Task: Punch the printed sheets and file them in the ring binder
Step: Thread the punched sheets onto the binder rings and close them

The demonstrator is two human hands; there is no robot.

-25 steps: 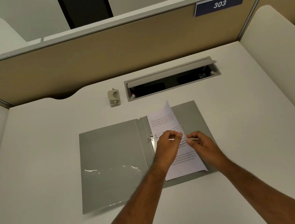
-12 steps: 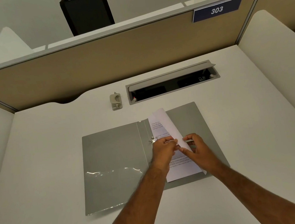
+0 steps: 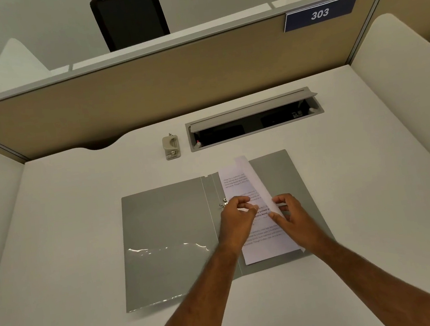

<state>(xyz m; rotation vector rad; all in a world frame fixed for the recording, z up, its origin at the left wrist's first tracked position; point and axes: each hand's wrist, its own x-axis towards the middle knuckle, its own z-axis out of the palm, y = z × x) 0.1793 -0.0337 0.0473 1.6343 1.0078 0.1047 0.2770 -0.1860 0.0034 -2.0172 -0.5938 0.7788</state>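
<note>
A grey binder (image 3: 169, 239) lies open and flat near the middle of the white desk (image 3: 51, 210), its spine running from the near edge toward the far edge and a small metal ring (image 3: 223, 203) on the spine. Printed sheets (image 3: 267, 243) lie on the binder's right half, their left edge by the ring; the top sheet (image 3: 255, 182) is lifted and curled over along its right side. The left hand (image 3: 238, 221) rests on the sheets just beside the ring, fingers curled, pinching the paper. The right hand (image 3: 293, 218) grasps the curled sheet's edge between thumb and fingers. A small punch (image 3: 171, 147) stands apart near the far edge, just left of an open cable tray (image 3: 254, 120).
</note>
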